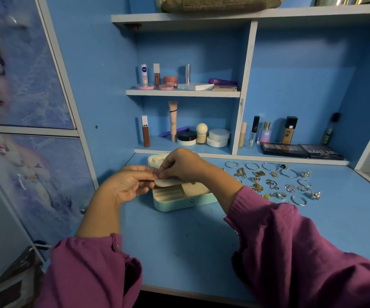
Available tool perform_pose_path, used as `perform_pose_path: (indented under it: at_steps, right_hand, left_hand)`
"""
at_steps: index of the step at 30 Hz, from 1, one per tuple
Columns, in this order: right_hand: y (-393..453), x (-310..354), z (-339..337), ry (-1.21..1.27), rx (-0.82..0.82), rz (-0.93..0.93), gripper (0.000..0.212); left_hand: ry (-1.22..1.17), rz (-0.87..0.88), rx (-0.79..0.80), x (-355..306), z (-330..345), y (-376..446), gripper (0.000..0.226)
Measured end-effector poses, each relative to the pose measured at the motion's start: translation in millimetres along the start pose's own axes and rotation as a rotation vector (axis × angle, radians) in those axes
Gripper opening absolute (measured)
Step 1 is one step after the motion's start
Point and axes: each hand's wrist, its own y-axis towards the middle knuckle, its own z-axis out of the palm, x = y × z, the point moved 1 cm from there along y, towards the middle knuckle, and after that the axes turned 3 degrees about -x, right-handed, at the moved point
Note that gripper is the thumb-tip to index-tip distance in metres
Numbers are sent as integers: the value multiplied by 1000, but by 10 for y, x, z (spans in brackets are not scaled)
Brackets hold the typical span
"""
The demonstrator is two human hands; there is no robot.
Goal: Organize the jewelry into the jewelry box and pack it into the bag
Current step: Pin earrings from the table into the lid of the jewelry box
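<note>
A mint-green jewelry box (179, 202) lies open on the blue desk, its beige ring rolls showing and its lid (154, 161) tilted back. My left hand (128, 184) and my right hand (179, 166) meet above the box's left side, fingertips pinching something small that I cannot make out. A beige flap (166, 182) lies just under the fingers. Several pieces of jewelry (275, 181), bangles, rings, chains and earrings, lie spread on the desk right of the box. No bag is in view.
Cosmetics stand on the shelves behind: tubes, jars (218, 137) and bottles, with two dark palettes (301, 150) at the desk's back edge. A cabinet door with a cartoon print (24, 85) stands at the left. The desk's front edge (190, 292) runs between my sleeves.
</note>
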Motion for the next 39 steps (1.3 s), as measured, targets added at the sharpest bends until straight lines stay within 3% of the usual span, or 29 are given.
perform_pose_path:
  at_steps: [8, 17, 22, 32, 39]
  right_hand:
    - [-12, -30, 13, -34, -27, 48, 17]
    - [-54, 9, 26, -161, -27, -19, 18]
    - [-49, -17, 37, -221, -31, -100, 15]
    - [-36, -8, 49, -292, -18, -135, 18]
    - [-104, -162, -147, -31, -99, -124, 8]
  left_hand:
    - [-29, -8, 0, -1, -6, 13, 12]
    - [1, -1, 3, 6, -12, 16, 30]
    - [-11, -5, 2, -1, -2, 7, 15]
    - [1, 0, -10, 6, 3, 11, 15]
    - [-49, 42, 8, -15, -13, 4, 12]
